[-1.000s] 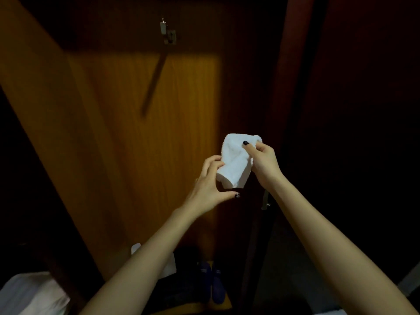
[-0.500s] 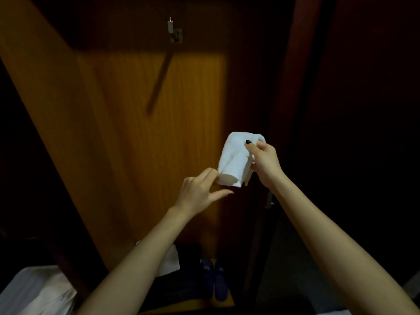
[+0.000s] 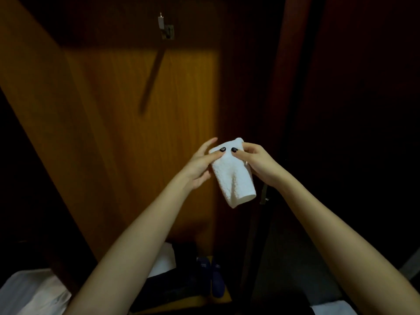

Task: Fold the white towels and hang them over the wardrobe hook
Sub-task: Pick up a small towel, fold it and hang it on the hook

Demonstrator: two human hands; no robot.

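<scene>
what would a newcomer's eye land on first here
The small folded white towel stands out at the centre, bright in the gloom, pinched at its top edge by the left hand and the right hand. Up and to the left, a metal hook sits bare on the lit wooden panel, with nothing hung on it.

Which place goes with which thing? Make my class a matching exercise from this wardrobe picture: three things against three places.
Things:
1. white towel
2. wardrobe hook
3. dark blue slippers

Places:
A. high up on the wooden panel
B. low down, near the picture's bottom edge
C. pinched between the left hand and the right hand

Pairs: 1-C, 2-A, 3-B.
</scene>
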